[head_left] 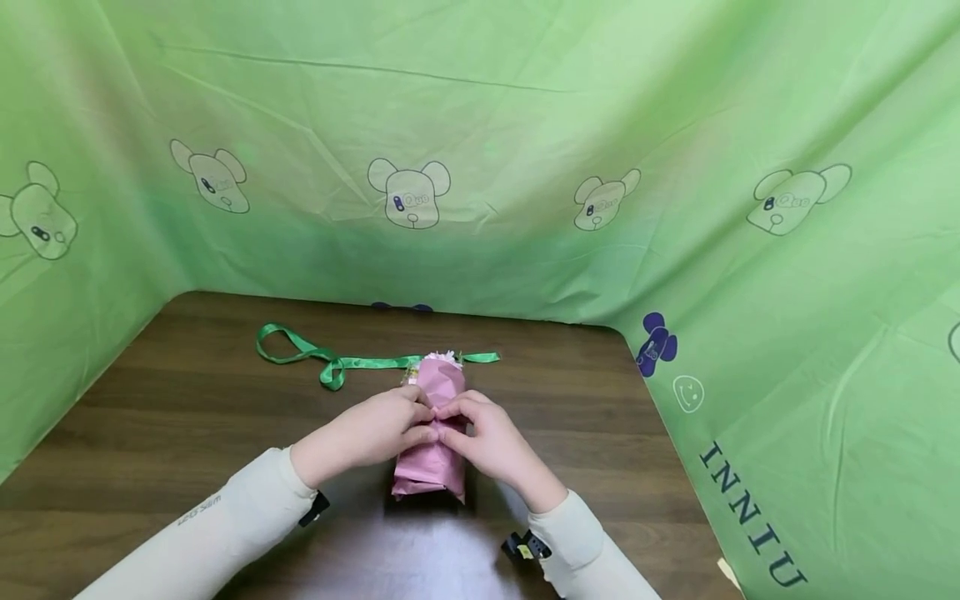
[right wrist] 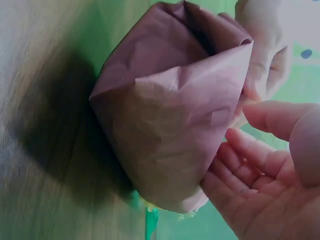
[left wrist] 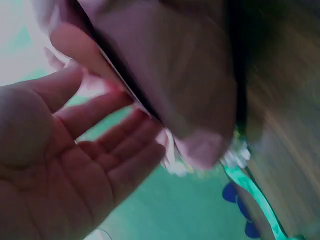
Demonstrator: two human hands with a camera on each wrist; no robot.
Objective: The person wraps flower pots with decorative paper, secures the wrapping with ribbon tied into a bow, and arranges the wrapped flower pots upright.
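Observation:
A small bouquet in pink wrapping paper (head_left: 430, 468) lies on the table, its white flowers (head_left: 447, 357) showing at the far end. My left hand (head_left: 378, 427) pinches the paper at the middle from the left, thumb and fingers bent inward. From the other side my right hand (head_left: 491, 437) pinches the same spot, so the fingertips of both hands nearly meet. In the right wrist view the wrapping paper (right wrist: 170, 130) gapes at its near end, with folded edges. Against the paper's overlapping edge lie the fingers of the left hand (left wrist: 75, 145) in the left wrist view.
A green satin ribbon (head_left: 300, 348) stretches across the table behind the bouquet, looped at its left and passing under the flowers. Green cloth (head_left: 420, 100) printed with bear heads encloses the wooden table (head_left: 585, 400) at the back and both sides.

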